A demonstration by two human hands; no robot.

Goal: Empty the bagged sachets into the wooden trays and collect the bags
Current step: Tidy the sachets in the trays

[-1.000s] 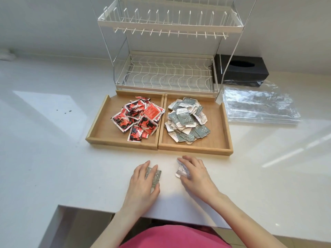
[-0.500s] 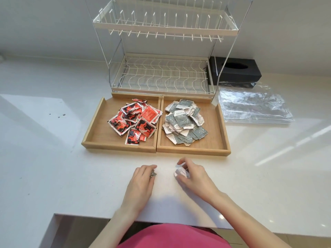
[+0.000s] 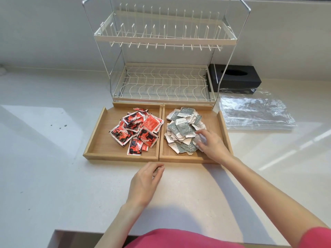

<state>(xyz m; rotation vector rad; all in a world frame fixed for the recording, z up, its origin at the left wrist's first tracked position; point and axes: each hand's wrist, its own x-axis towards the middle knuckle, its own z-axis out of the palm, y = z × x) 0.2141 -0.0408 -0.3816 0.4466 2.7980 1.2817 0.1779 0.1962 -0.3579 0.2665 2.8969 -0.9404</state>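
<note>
We are reaching our right hand (image 3: 211, 144) over the right wooden tray (image 3: 224, 126), fingers loosely pinching grey-white paper sachets (image 3: 182, 129); our left hand (image 3: 146, 181) is curling closed around another few above the white surface (image 3: 53, 176). Releasing carelessly risks spilling them into the red foil sachets (image 3: 136, 131) or overboard.

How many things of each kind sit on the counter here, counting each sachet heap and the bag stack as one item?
Wooden trays: 2, left tray and right tray
Sachet heaps: 2, red heap and grey heap
Clear bag stack: 1
Dish rack: 1
Black tissue box: 1
Total: 7
</note>
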